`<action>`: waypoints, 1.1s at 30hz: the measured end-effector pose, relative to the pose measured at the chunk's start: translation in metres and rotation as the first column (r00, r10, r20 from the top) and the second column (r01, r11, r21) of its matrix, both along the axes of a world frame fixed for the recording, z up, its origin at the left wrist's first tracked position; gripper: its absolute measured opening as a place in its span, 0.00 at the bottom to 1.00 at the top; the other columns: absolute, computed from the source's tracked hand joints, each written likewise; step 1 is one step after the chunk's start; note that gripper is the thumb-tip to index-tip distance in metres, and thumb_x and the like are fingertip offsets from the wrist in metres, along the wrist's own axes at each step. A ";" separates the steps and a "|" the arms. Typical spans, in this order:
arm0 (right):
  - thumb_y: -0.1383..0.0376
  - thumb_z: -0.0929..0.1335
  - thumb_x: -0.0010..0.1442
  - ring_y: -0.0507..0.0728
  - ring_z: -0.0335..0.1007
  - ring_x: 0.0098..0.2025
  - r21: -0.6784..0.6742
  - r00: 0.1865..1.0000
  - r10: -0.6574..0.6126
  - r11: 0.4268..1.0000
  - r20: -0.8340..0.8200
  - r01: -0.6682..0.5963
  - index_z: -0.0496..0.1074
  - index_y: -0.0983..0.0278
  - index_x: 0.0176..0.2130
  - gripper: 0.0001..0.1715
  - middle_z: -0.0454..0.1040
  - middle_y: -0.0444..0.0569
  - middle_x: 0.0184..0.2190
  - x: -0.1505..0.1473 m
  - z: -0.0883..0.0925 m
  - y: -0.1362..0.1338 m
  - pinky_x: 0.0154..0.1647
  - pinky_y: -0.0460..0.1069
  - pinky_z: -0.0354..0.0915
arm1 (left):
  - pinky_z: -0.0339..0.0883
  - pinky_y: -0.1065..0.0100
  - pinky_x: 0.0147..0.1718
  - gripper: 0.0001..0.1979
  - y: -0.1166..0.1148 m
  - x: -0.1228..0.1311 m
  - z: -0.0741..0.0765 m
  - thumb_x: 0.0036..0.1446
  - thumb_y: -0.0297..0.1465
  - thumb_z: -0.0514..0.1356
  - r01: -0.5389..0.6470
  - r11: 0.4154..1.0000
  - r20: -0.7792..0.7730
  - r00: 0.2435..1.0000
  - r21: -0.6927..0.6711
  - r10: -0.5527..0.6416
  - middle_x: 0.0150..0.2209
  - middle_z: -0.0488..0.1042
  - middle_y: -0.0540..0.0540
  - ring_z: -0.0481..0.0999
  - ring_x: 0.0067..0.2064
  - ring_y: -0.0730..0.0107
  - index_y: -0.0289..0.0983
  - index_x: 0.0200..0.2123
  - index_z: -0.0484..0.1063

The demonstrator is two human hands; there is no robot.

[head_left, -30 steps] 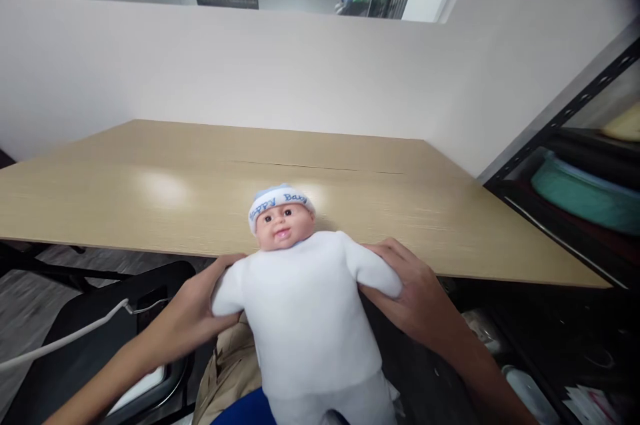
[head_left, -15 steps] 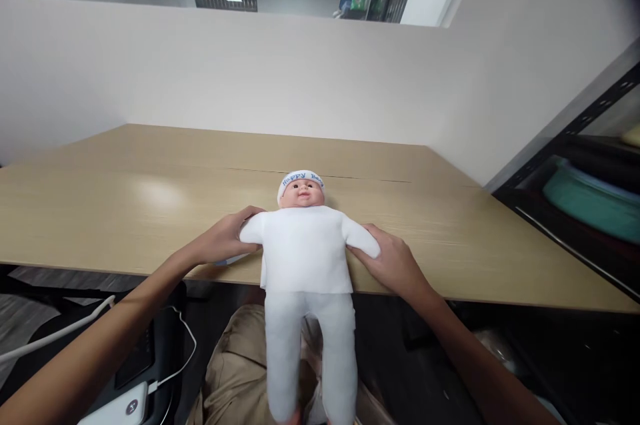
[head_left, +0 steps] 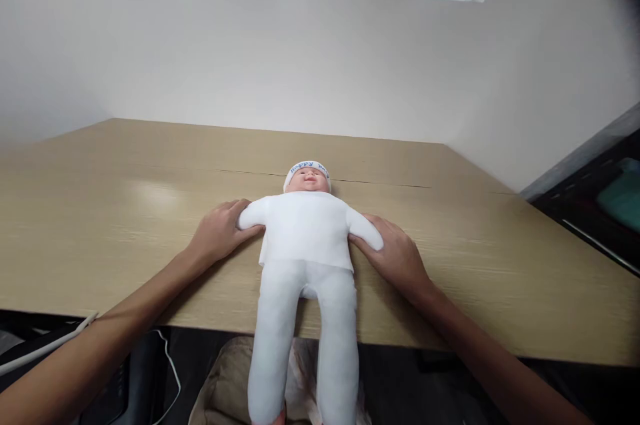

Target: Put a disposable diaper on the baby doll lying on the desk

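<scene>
A baby doll in a white top and white trousers lies face up on the wooden table, its legs reaching past the front edge. Blue lettering starting with "Happy" runs across its white cap. My left hand is closed around the doll's sleeved arm on the left, thumb underneath near its side. On the other side my right hand grips the opposite sleeved arm in the same way. Both arms of the doll are spread outward. The ends of its legs run down to the bottom of the view.
Behind the table stands a white partition wall. A dark shelf with something teal on it is at the right. Below the table edge at the left are a white cable and a dark bag-like object. My lap is under the doll's legs.
The doll has moved farther onto the table, away from me, with both hands still on its arms. The camera view has tilted downward.
</scene>
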State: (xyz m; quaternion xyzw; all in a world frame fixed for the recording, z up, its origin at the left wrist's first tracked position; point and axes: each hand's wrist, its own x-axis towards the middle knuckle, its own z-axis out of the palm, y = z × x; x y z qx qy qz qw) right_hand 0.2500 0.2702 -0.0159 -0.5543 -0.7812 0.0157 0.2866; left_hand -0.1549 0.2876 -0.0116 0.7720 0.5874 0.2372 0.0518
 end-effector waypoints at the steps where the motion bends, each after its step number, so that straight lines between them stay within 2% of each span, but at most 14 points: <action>1: 0.48 0.69 0.75 0.70 0.80 0.55 0.004 1.000 -0.003 1.000 0.004 0.003 0.76 0.56 0.60 0.22 0.84 0.52 0.55 -0.001 -0.001 0.009 0.55 0.61 0.72 | 0.64 0.58 0.40 0.24 0.008 0.000 -0.003 0.68 0.56 0.59 -0.018 1.000 -0.020 1.000 0.021 0.019 0.44 0.83 0.41 0.80 0.47 0.45 0.42 0.47 0.75; 6: 0.47 0.69 0.75 0.70 0.81 0.53 0.030 0.999 -0.029 0.999 0.014 0.029 0.78 0.57 0.59 0.23 0.85 0.53 0.52 -0.004 -0.006 0.059 0.52 0.60 0.73 | 0.62 0.60 0.37 0.24 0.051 0.002 -0.009 0.68 0.56 0.59 -0.082 0.994 -0.056 0.995 0.065 0.086 0.43 0.83 0.42 0.80 0.44 0.47 0.42 0.47 0.75; 10: 0.50 0.68 0.75 0.69 0.81 0.55 0.054 0.999 0.052 0.997 -0.005 -0.052 0.78 0.57 0.61 0.23 0.85 0.53 0.54 -0.004 -0.009 0.102 0.54 0.60 0.74 | 0.63 0.60 0.38 0.24 0.087 0.004 -0.010 0.68 0.56 0.60 -0.124 0.989 -0.033 0.991 0.080 0.127 0.48 0.83 0.40 0.81 0.48 0.45 0.42 0.51 0.77; 19: 0.46 0.68 0.76 0.71 0.80 0.55 0.120 0.995 0.103 0.987 0.011 -0.104 0.78 0.59 0.63 0.28 0.85 0.55 0.55 0.002 -0.013 0.194 0.55 0.61 0.73 | 0.65 0.59 0.38 0.26 0.180 0.002 -0.017 0.67 0.57 0.59 -0.114 0.981 -0.070 0.989 0.159 0.127 0.45 0.84 0.38 0.81 0.46 0.44 0.41 0.50 0.78; 24: 0.43 0.66 0.76 0.70 0.80 0.52 0.132 0.994 0.104 0.985 0.040 -0.108 0.79 0.59 0.63 0.31 0.85 0.56 0.53 -0.003 -0.012 0.239 0.52 0.61 0.73 | 0.64 0.59 0.37 0.29 0.227 -0.002 -0.019 0.67 0.59 0.57 -0.121 0.972 -0.099 0.985 0.200 0.143 0.46 0.84 0.37 0.81 0.46 0.43 0.41 0.50 0.78; 29: 0.37 0.63 0.75 0.71 0.79 0.51 0.152 0.993 0.090 0.983 0.073 -0.101 0.79 0.60 0.63 0.37 0.85 0.57 0.52 -0.006 -0.013 0.278 0.51 0.62 0.72 | 0.66 0.57 0.40 0.32 0.265 -0.006 -0.022 0.67 0.61 0.56 -0.108 0.966 -0.116 0.984 0.233 0.138 0.46 0.84 0.35 0.81 0.46 0.42 0.40 0.50 0.79; 33: 0.35 0.62 0.74 0.72 0.79 0.53 0.138 0.993 0.093 0.985 0.073 -0.102 0.78 0.58 0.64 0.40 0.85 0.57 0.53 -0.006 -0.012 0.296 0.54 0.62 0.73 | 0.68 0.54 0.43 0.34 0.280 -0.007 -0.022 0.66 0.63 0.56 -0.105 0.973 -0.134 0.982 0.206 0.134 0.47 0.83 0.34 0.81 0.48 0.40 0.40 0.52 0.78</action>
